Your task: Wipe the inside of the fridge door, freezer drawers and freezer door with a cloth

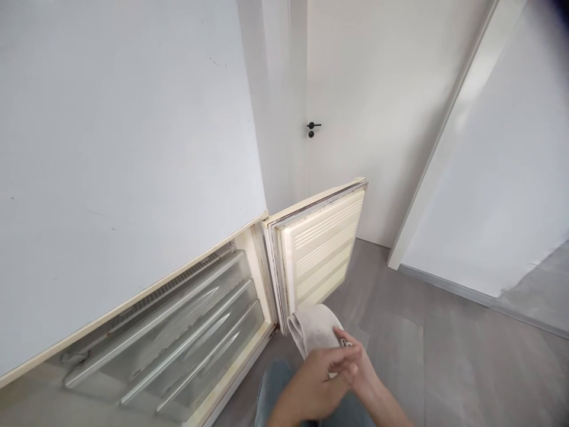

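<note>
A folded off-white cloth (315, 325) hangs from my two hands, just below the opened lower door of a fridge-freezer. My right hand (362, 362) is closed around the cloth's near end, and a small crumpled bit shows by its thumb. Crossing in front of it, my left hand (317, 379) has its fingers bent together against the same end, with a sliver of white between them. The left palm hides part of the cloth. The cloth's upper fold lies close to the bottom of the cream ribbed door (326, 249).
Left of the door, the freezer compartment (178, 338) shows clear drawer fronts. Above it is the large closed upper door (133, 136). A white room door with a black handle (312, 126) stands behind. Grey wood-look floor (427, 350) spreads to the right, up to a skirting board (448, 289).
</note>
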`<state>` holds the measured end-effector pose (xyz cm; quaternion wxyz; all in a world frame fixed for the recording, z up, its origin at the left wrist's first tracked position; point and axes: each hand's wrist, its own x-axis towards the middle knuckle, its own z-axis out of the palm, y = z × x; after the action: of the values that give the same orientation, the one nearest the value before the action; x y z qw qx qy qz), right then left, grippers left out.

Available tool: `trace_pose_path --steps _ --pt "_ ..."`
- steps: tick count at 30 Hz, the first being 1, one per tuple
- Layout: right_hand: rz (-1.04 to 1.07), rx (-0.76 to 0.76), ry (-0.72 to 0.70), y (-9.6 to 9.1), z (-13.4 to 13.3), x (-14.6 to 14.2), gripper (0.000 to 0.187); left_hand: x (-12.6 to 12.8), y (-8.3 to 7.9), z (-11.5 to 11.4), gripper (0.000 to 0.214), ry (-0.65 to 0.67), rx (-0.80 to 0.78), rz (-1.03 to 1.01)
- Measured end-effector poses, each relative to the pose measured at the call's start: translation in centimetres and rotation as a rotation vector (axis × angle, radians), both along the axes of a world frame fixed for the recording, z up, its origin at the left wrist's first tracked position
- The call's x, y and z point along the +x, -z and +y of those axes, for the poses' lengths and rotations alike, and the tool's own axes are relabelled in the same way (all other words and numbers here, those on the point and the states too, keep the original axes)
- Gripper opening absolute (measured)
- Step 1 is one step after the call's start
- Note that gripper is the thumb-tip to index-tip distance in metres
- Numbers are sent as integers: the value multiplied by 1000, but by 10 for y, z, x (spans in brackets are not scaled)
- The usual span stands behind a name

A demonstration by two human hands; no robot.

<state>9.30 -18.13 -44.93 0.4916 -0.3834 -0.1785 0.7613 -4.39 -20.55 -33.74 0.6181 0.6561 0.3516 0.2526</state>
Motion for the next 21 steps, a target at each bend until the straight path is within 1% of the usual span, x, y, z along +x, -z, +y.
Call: trace_pose_path --steps 1,3,4,5,6,8,9,10,11,12,13,15,18,21 --pt "38 -2 17 0 2 4 25 -7 -16 8 46 2 80 12" --pt "106 -5 78 -1 5 12 21 -20 -53 30 39 -146 296 26" --pt "139 -12 112 -2 7 16 22 -25 -73 45 38 -223 393 48" --pt "169 -22 147 -3 8 21 25 -27 -93 61 38 -311 518 64" --pt "195 -28 181 -5 9 25 28 -26 -113 79 38 -368 653 86" --pt "226 -22 242 -11 10 32 33 -17 -148 117 41 -411 920 194" --pt "229 -16 263 -14 11 35 34 -10 -162 136 42 -397 1011 282" --pt "224 -9 281 -17 11 37 36 -1 -172 155 43 -374 1071 399" --pt "213 -2 297 -19 10 39 37 7 -179 174 44 -357 1106 539" --pt "197 9 314 -22 9 40 39 15 -184 192 44 -347 1091 709" --pt "176 23 332 -24 8 42 41 22 -185 208 44 -363 1056 778" --pt "124 55 377 -26 5 48 43 28 -181 234 43 -382 969 887" --pt "56 75 485 -26 2 63 45 25 -168 258 45 -394 865 988" --pt "-28 95 632 -24 3 78 46 16 -158 268 49 -382 864 1004"
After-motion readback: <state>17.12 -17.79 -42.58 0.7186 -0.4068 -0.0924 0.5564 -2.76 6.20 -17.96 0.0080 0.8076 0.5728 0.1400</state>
